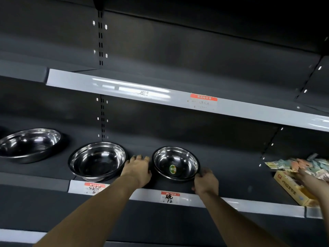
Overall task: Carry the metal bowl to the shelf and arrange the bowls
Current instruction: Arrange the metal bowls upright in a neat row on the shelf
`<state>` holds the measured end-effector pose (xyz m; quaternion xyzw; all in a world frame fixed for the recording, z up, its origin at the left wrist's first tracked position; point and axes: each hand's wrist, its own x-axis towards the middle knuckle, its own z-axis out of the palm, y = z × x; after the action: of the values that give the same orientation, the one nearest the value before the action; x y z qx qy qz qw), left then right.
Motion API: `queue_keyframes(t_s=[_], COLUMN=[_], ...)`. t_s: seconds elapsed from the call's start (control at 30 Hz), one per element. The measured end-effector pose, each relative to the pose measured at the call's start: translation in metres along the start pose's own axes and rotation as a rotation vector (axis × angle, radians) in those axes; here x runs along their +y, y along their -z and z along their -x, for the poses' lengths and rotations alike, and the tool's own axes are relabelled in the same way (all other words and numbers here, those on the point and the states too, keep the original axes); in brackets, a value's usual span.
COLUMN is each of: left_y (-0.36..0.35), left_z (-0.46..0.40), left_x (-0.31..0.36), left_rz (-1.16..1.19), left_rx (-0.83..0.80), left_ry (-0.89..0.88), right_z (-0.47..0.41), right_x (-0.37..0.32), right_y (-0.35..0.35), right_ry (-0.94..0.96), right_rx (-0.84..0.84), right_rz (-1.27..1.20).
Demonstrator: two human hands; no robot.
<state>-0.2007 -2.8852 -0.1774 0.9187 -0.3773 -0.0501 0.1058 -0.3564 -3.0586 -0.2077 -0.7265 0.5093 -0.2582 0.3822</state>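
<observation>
A small metal bowl (176, 164) with a green sticker inside sits on the dark shelf (231, 175), tilted toward me. My left hand (138, 169) grips its left rim and my right hand (205, 180) grips its front right rim. Just left of it a medium metal bowl (97, 161) stands tilted as well, close to my left hand. Farther left a wide metal basin (30, 144) rests on the neighbouring shelf section.
Price tags (170, 196) line the shelf's white front strip. At the right, another person's hand (309, 177) reaches into a yellow box (292, 188) of small colourful packets. The shelf above (124, 88) holds nothing in view.
</observation>
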Motion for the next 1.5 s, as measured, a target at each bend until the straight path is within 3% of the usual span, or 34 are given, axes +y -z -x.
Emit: queue_keyframes(t_s=[0.2,0.63,1.27,1.5], left_y=[-0.011,-0.008,0.000,-0.001], left_z=[0.002,0.001,0.011,0.014], left_x=[-0.009,-0.008,-0.009,-0.008], left_rz=[0.004,-0.023,-0.083,-0.091], left_rx=[-0.014,0.011,0.021,0.010], left_ry=[-0.029,0.016,0.129,0.142], right_z=[0.009,0.023,-0.029,-0.034], right_x=[0.010,-0.025,-0.011,-0.009], right_y=[-0.010,-0.067,-0.050,-0.044], right_ry=[-0.033,-0.311,-0.147,-0.072], right_rx=[0.013,-0.115,-0.172,-0.166], right_rz=[-0.015,-0.513,-0.125,-0.129])
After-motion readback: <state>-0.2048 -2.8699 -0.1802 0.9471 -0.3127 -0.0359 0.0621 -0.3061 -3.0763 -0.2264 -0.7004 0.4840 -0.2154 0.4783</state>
